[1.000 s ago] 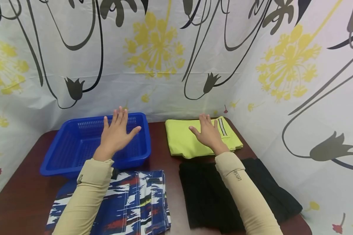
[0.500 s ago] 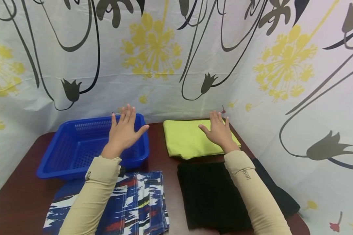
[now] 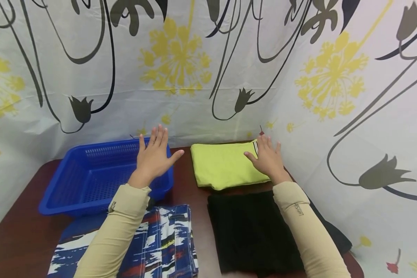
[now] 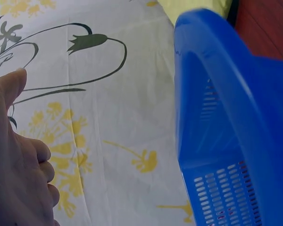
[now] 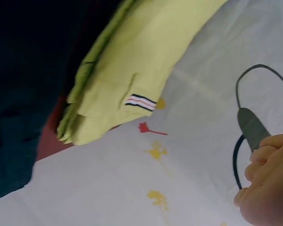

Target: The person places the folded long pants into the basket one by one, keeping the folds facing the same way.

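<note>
The yellow cloth (image 3: pixel 226 165) lies folded on the far right of the table (image 3: pixel 27 231), just beside the wall sheet (image 3: pixel 333 116), and I have my right hand (image 3: pixel 269 160) over its right edge. That hand's fingers are straight and a little spread, thumb out to the left; I cannot tell from the head view whether the palm presses the cloth or hangs just above it. In the right wrist view the cloth (image 5: pixel 132 80) shows its stacked folds and a small striped tab (image 5: pixel 140 101), with my fingertips (image 5: pixel 262 155) at the lower right, apart from the cloth.

My left hand (image 3: pixel 155 156) is over the right far corner of the basket (image 3: pixel 87 173), fingers straight and fanned apart, thumb out to the right, holding nothing. The left wrist view shows the thumb (image 4: pixel 9 84) raised beside the basket rim (image 4: pixel 212 56), not touching it.

The basket stands on the far left, well apart from the yellow cloth, with bare table between them. Near me on the left lies a patterned cloth (image 3: pixel 160 247) in blue, white and red, partly under my left sleeve (image 3: pixel 114 235). Near me on the right lies a black cloth (image 3: pixel 246 231), just beside the yellow one, with my right sleeve (image 3: pixel 305 231) across it.
</note>
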Tool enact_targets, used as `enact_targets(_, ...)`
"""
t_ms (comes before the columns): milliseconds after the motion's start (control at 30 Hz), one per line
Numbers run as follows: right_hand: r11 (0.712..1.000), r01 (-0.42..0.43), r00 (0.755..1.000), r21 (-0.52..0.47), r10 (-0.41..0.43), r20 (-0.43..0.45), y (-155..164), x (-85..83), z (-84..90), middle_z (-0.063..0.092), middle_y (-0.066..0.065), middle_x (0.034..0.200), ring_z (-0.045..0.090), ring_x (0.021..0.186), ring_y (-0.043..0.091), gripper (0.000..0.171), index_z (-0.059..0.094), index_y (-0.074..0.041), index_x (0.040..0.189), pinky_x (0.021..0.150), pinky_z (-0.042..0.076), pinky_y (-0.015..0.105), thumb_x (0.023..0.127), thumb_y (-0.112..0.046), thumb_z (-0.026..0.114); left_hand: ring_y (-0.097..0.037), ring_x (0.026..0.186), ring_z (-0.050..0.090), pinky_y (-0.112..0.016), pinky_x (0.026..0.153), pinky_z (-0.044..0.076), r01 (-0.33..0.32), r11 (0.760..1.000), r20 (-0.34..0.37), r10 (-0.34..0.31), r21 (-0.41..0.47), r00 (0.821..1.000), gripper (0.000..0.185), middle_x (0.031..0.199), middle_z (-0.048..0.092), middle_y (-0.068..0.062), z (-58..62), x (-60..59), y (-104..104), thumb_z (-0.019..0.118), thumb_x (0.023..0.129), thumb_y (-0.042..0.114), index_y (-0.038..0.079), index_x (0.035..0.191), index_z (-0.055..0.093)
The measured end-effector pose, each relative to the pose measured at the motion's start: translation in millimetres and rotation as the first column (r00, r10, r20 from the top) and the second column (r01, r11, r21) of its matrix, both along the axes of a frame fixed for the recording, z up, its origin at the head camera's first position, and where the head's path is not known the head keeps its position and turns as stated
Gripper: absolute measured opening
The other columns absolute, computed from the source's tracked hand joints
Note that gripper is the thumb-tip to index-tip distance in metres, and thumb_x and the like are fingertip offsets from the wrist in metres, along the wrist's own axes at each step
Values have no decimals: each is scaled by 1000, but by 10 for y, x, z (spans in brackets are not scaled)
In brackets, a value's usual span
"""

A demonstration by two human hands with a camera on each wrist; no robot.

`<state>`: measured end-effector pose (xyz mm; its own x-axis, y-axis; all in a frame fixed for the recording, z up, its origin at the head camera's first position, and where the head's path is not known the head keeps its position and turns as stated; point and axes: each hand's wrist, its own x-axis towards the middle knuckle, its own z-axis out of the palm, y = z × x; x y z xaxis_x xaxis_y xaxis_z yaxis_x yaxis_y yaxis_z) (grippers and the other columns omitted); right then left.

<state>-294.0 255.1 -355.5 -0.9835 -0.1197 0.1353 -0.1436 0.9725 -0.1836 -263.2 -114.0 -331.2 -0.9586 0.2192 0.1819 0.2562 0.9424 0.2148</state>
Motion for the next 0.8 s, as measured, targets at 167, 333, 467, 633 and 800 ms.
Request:
enact_targets(167, 1000, 19, 1000, 15, -19, 24, 120, 38, -107, 4, 28, 159, 0, 147, 44, 89, 6, 5, 153, 114, -8, 65, 98, -57, 39, -26, 150, -13, -55, 117, -16, -3, 1000, 8, 3, -6, 1000, 94, 160, -20, -5, -79, 8, 110, 25, 92, 74, 13, 154, -9)
enact_targets(333, 999, 31, 998, 10, -32, 49, 224, 36, -159, 1, 29, 159, -2, 147, 46, 90, 4, 5, 153, 113, -10, 65, 98, -59, 36, -24, 150, -13, -53, 118, -15, 27, 1000, 23, -27, 10, 999, 93, 161, -18, -5, -118, -3, 228, 26, 92, 73, 14, 154, -10)
enact_targets(467, 999, 40, 999, 15, -40, 37, 300, 9, -164, 2, 30, 159, -2, 146, 47, 92, 4, 5, 153, 113, -10, 66, 97, -61, 34, -22, 150, -14, -53, 118, -14, 39, 999, 15, -39, 4, 999, 93, 161, -18, -5, -108, -30, 330, 29, 92, 73, 14, 154, -11)
enact_targets(633, 998, 55, 998, 11, -55, 42, 383, -5, -150, 1, 31, 158, -1, 146, 48, 90, 4, 6, 152, 112, -9, 67, 98, -58, 37, -22, 150, -14, -52, 119, -13, 46, 999, 25, -45, -9, 999, 93, 161, -19, -4, -113, -61, 441, 28, 92, 73, 15, 153, -12)
enact_targets(800, 997, 76, 995, 9, -76, 59, 453, 20, -157, -1, 31, 158, -2, 146, 48, 90, 4, 7, 152, 113, -9, 67, 98, -56, 39, -21, 150, -13, -51, 119, -11, 51, 999, 36, -51, -18, 998, 93, 162, -15, -4, -154, -79, 538, 28, 92, 73, 14, 154, -9)
